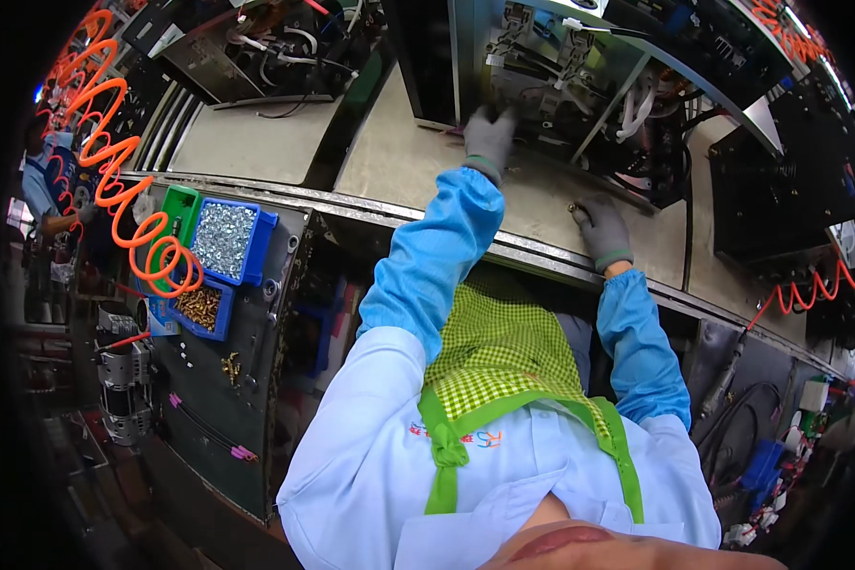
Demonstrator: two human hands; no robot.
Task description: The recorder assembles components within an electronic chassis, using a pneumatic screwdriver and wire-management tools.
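My left hand, in a grey glove, reaches to the lower front of an open metal cabinet with wires and parts inside. Its fingers point into the cabinet and are apart, with nothing visible in them. My right hand, also gloved, rests low over the pale work surface, right of the left hand. The fingers are bent, and a small brownish metal piece shows at their tips; its exact kind is too small to tell.
At left, a side table holds a blue bin of silvery fasteners, a smaller blue bin of brass-coloured ones and a green bin. An orange coiled hose hangs over them. Other cabinets stand on both sides.
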